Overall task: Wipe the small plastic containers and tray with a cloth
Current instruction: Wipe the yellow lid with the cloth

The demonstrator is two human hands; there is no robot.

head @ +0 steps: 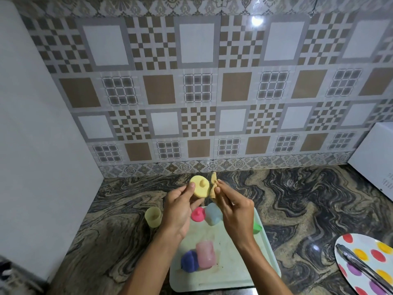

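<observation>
Countertop of swirled marble (297,209) carries a pale rectangular tray (229,271) close to the person. Raised above the tray's far end, the left hand (177,211) pinches a yellow knobbed lid (198,187) by its rim, thumb on top and fingers curled beneath. The right hand (235,211) pinches a small tan cloth (213,185) between thumb and fingertips, bunched against the lid's right edge. On the tray, a pink lid (197,214) and a light blue container (213,213) lie at the far end. A pink container (205,254) and a dark blue lid (189,261) lie nearer, touching each other. A green piece (257,227), perhaps another container, peeks out by the right wrist. A yellow-green container (153,217) stands upright on the counter left of the tray. To the right, metal tongs (361,267) rest on a polka-dot plate (378,255).
</observation>
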